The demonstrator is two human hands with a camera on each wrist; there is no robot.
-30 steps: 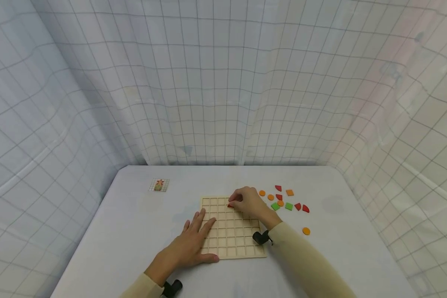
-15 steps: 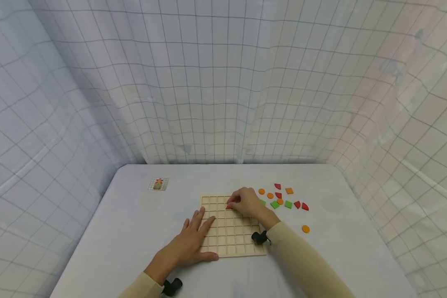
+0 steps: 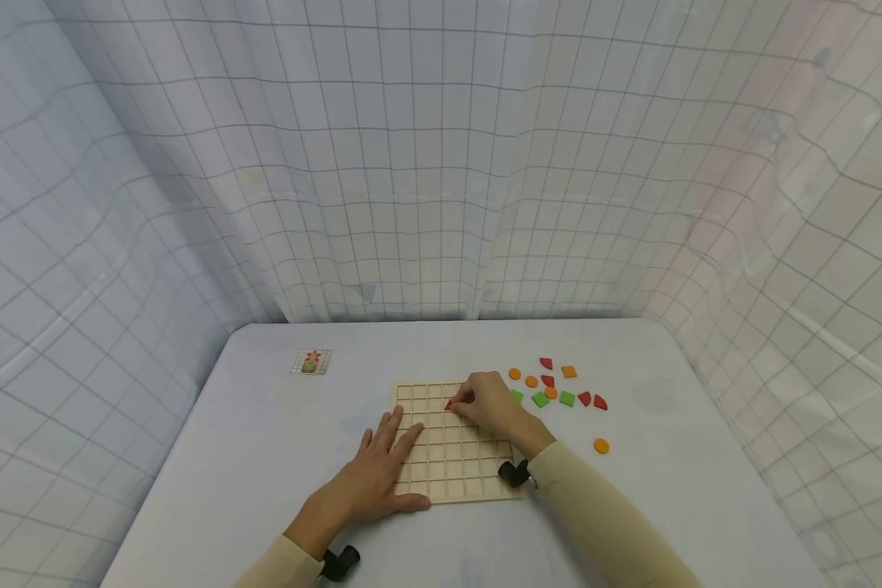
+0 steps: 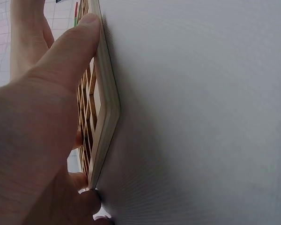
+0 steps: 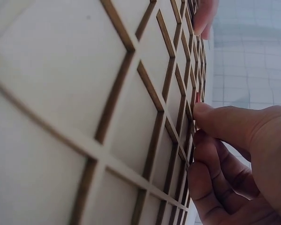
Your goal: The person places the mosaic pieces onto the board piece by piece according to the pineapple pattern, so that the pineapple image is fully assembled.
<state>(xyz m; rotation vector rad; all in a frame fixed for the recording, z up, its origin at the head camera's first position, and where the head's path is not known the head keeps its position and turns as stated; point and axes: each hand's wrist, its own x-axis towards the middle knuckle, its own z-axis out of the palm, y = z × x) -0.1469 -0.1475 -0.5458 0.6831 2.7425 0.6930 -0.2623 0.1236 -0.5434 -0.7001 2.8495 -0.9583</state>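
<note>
A square wooden board (image 3: 456, 469) with raised grid ridges lies on the white table. My left hand (image 3: 375, 478) rests along its left side with fingers spread, and its thumb (image 4: 79, 40) lies on the near edge in the left wrist view. Over the far part of the grid, my right hand (image 3: 488, 404) pinches a small red piece (image 3: 448, 405) at one of the cells. Only a sliver of that red piece (image 5: 197, 97) shows past the thumb in the right wrist view. Whether it lies flat in the cell, I cannot tell.
Right of the board lie several loose pieces: red quarter-circles (image 3: 600, 403), orange discs (image 3: 602, 446), green squares (image 3: 567, 398) and an orange square (image 3: 569, 371). A small picture card (image 3: 312, 361) with a grid lies at the far left. White gridded curtains (image 3: 412, 204) surround the table.
The right hand and the red piece have shifted very slightly left and nearer over the board. The left hand stays in place. The whole head view has moved a little.
</note>
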